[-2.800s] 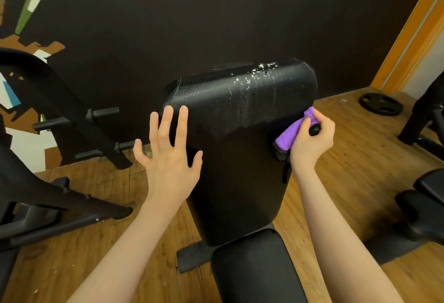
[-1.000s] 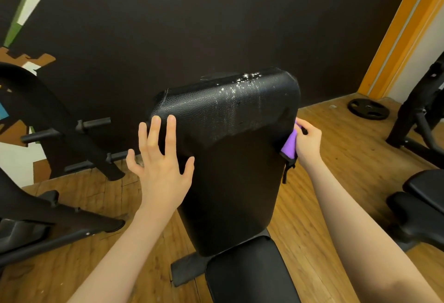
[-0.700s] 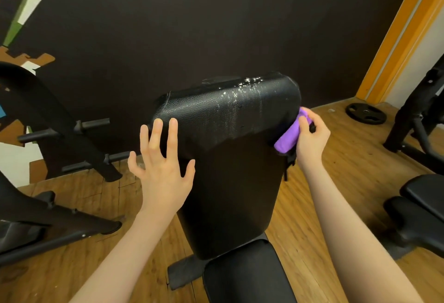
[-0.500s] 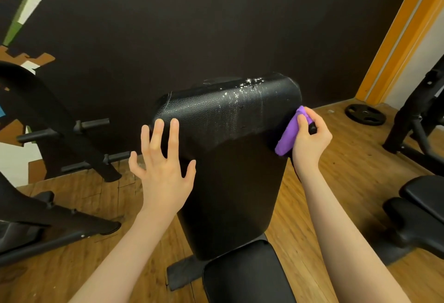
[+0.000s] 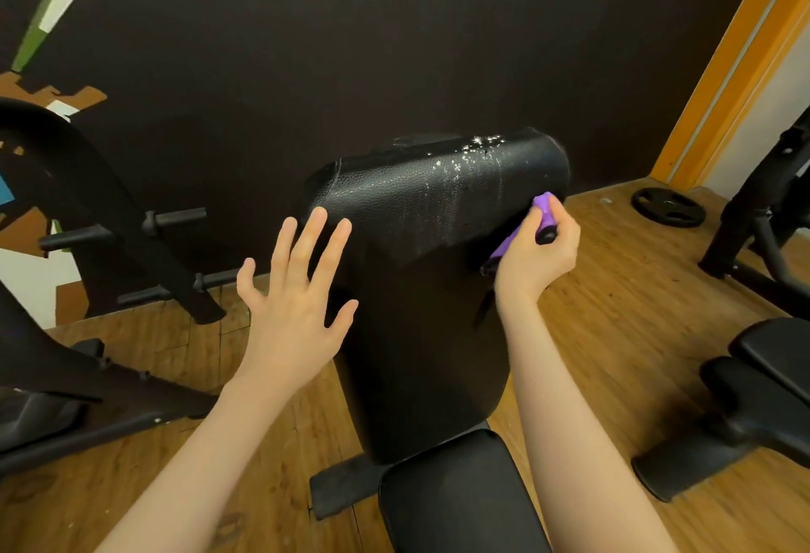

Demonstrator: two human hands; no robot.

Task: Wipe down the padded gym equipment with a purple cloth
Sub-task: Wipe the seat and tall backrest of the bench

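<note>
Our right hand [image 5: 537, 254], right of centre in the frame, is fisted around the bunched purple cloth [image 5: 521, 230] and presses it against the right edge of the black padded backrest [image 5: 420, 289], while our left hand [image 5: 293, 302] rests with fingers spread at the pad's left edge.

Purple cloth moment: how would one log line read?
right hand: gripping purple cloth | contact: black padded backrest right edge | left hand: open
</note>
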